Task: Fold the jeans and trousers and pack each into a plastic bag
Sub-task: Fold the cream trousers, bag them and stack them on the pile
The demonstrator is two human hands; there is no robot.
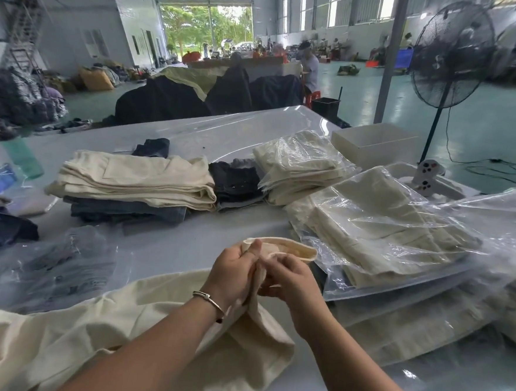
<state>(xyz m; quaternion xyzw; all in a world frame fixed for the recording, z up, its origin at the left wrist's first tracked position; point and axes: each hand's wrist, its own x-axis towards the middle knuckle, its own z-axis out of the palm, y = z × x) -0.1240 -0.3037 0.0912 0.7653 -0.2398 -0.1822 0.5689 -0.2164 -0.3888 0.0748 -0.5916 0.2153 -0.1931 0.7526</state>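
Both hands, left hand [235, 273] and right hand [290, 284], pinch the cream trousers [94, 336] at lower centre; best to align the edges squarely; then lay flat on the table [170, 250].

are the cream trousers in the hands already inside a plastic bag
No, the cream trousers lie bare on the table while both hands grip their waistband.

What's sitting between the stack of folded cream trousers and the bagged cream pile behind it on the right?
A small pile of folded dark jeans, between the cream stack and the bagged pile, in the head view.
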